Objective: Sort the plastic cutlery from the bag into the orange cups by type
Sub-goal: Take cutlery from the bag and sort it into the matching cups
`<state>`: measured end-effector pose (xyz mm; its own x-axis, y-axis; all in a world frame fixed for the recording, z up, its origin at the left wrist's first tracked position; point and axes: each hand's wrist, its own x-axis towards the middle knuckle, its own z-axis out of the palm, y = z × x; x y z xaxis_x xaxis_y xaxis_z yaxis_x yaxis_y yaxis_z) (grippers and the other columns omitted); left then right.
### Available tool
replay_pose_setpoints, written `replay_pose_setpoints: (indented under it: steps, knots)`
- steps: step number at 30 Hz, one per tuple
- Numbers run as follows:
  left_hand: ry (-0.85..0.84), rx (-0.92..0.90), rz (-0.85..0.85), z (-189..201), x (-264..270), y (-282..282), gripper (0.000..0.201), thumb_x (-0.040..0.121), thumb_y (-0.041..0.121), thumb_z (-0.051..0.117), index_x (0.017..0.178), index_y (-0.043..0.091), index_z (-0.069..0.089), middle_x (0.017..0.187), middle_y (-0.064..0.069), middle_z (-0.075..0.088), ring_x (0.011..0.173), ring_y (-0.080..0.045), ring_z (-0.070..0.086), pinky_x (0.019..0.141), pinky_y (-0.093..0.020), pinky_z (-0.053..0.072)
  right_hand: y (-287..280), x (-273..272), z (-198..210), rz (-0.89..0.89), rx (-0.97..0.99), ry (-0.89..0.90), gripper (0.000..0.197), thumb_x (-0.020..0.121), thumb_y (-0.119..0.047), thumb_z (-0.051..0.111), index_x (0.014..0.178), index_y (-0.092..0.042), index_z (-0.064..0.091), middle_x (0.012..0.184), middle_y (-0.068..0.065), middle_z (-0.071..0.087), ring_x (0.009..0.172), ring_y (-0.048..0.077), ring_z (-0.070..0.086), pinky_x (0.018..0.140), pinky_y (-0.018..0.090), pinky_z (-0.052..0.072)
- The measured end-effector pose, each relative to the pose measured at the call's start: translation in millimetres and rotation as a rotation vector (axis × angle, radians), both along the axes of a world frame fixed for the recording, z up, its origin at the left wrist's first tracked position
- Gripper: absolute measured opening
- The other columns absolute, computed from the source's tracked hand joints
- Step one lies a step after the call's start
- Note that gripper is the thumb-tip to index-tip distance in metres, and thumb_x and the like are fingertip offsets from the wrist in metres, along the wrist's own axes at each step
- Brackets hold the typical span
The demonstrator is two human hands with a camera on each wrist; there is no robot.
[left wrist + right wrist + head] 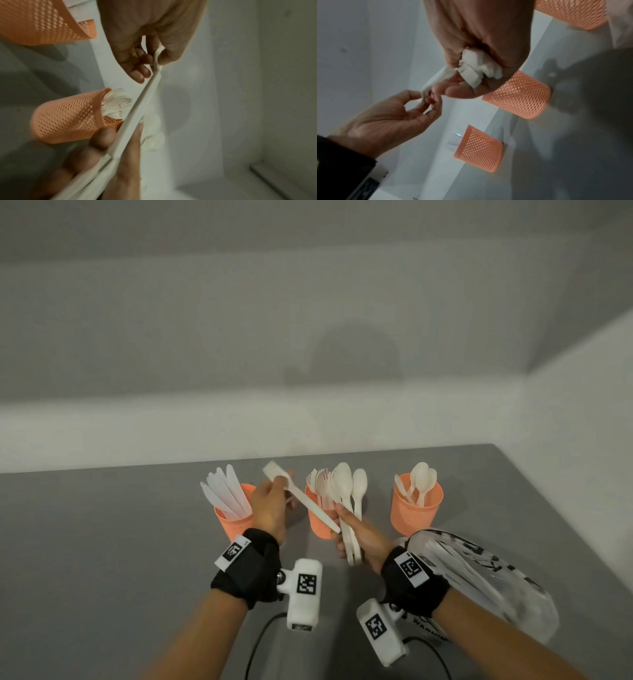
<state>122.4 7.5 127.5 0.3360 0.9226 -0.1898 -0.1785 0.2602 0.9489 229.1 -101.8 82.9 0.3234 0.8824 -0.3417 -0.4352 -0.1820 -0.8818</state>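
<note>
A white plastic knife (pixel 301 497) slants across the space between two hands, one end raised toward the far left, the other low and near, in front of the middle cup (pixel 320 523). The left hand (pixel 270 508) pinches the knife near its upper end, palm turned inward, above the gap between the left cup (pixel 236 523) and the middle one. The right hand (pixel 363 537) is fisted round a bundle of spoons (pixel 349 491), bowls up, handles poking out below the fist; the knife's low end meets this hand. Three orange mesh cups stand in a row on a grey table (pixel 102 542): knives left, forks middle, spoons in the right cup (pixel 416 513). A crinkled clear bag (pixel 496 583) lies beside the right wrist.
</note>
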Motion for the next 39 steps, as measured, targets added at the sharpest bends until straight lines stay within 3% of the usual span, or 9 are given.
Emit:
replay_pose_setpoints:
  steps: [4,7,11,14,20,26,32,36,39]
  knots:
    - [-0.133,-0.111,0.105,0,-7,10,0.007,0.095,0.014,0.046,0.092,0.014,0.052,0.071,-0.005,0.049,0.046,-0.01,0.053,0.051,-0.021,0.046,-2,4,2,0.052,0.014,0.006,0.031,0.096,-0.041,0.04,0.101,-0.016,0.057,0.051,-0.004,0.046,0.034,0.005,0.032,0.037,0.017,0.032]
    - [0.036,-0.029,0.042,-11,-9,6,0.011,0.097,0.014,0.038,0.101,0.013,0.048,0.062,-0.003,0.047,0.039,-0.006,0.041,0.04,-0.016,0.033,1,3,3,0.097,0.031,0.067,0.038,0.096,-0.044,0.037,0.114,-0.014,0.053,0.049,-0.005,0.046,0.032,0.003,0.032,0.035,0.016,0.031]
    - [0.182,0.012,-0.164,-23,-5,-12,0.027,0.092,0.03,0.052,0.073,0.011,0.05,0.051,0.0,0.038,0.036,-0.005,0.032,0.04,-0.017,0.03,1,-1,4,0.143,0.048,0.065,0.04,0.096,-0.046,0.036,0.114,-0.018,0.057,0.049,-0.005,0.047,0.032,0.003,0.032,0.036,0.015,0.03]
    - [0.184,-0.005,-0.281,-23,0,-24,0.034,0.085,0.039,0.061,0.079,0.006,0.058,0.044,0.005,0.037,0.038,-0.006,0.031,0.042,-0.018,0.029,1,-3,2,0.152,0.045,0.04,0.04,0.095,-0.048,0.037,0.113,-0.021,0.06,0.051,-0.004,0.047,0.033,0.003,0.032,0.036,0.015,0.031]
    - [0.21,0.028,-0.345,-19,3,-28,0.022,0.085,0.029,0.063,0.086,0.007,0.062,0.043,0.009,0.047,0.038,-0.005,0.024,0.041,-0.018,0.023,-6,1,9,0.202,0.034,-0.08,0.04,0.084,-0.055,0.044,0.075,-0.027,0.071,0.052,-0.001,0.055,0.033,0.006,0.038,0.039,0.017,0.034]
    - [0.217,0.017,-0.313,-18,3,-21,0.025,0.088,0.017,0.051,0.065,0.01,0.056,0.043,0.007,0.046,0.04,-0.008,0.033,0.04,-0.018,0.028,-6,3,6,0.157,0.025,-0.204,0.041,0.094,-0.036,0.049,0.118,-0.004,0.058,0.08,0.014,0.068,0.061,0.019,0.068,0.057,0.028,0.058]
    - [0.106,-0.111,-0.073,-20,7,-5,0.028,0.095,0.018,0.036,0.07,0.011,0.046,0.043,0.001,0.046,0.047,-0.016,0.044,0.058,-0.03,0.037,-4,8,-9,-0.036,0.037,-0.521,0.021,0.097,-0.016,0.046,0.105,-0.01,0.064,0.053,-0.003,0.058,0.038,0.004,0.051,0.042,0.019,0.043]
    - [0.038,-0.056,-0.18,-14,5,-8,0.025,0.093,0.031,0.052,0.078,0.011,0.051,0.037,0.008,0.031,0.032,-0.006,0.03,0.038,-0.02,0.031,-2,9,-15,-0.097,0.031,-0.824,0.018,0.095,-0.018,0.049,0.088,-0.031,0.059,0.055,-0.006,0.053,0.045,0.003,0.049,0.053,0.02,0.041]
    - [0.097,-0.011,-0.317,-12,4,-12,0.035,0.087,0.045,0.056,0.085,0.009,0.055,0.043,0.006,0.034,0.034,-0.006,0.027,0.035,-0.017,0.025,1,6,-14,-0.097,0.04,-0.976,0.018,0.091,-0.03,0.056,0.104,-0.019,0.064,0.071,-0.006,0.062,0.061,0.008,0.056,0.061,0.027,0.046]
